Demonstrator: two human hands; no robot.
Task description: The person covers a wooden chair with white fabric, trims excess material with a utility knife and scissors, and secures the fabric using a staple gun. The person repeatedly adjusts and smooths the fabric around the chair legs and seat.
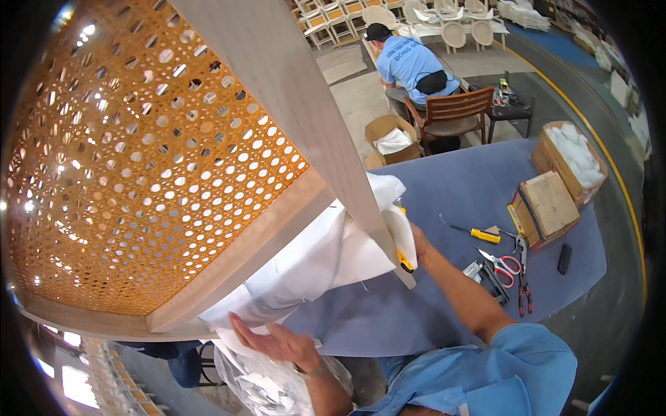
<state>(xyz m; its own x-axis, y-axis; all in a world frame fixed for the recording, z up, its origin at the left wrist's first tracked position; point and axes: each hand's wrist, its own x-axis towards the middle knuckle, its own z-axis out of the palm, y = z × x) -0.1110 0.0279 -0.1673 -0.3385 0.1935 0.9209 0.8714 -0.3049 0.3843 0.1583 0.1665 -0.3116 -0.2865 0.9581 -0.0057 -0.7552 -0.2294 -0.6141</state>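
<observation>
Left hand spread open, palm up, fingers touching white wrapping sheet under cane-panelled wooden frame. Right hand mostly hidden behind frame's leg, closed around yellow utility knife, forearm stretched forward. Blue tabletop beyond, scissors and pliers near right forearm.

The chair frame looks like pale bare wood, smooth and matt, and the panel in it is woven cane, honey-coloured with a slight sheen. Under the left hand is soft white matt sheet wrap, foam or paper, with crinkly clear glossy plastic just below. The right hand grips a yellow plastic-handled tool, over a matt blue cloth-like table cover.
</observation>
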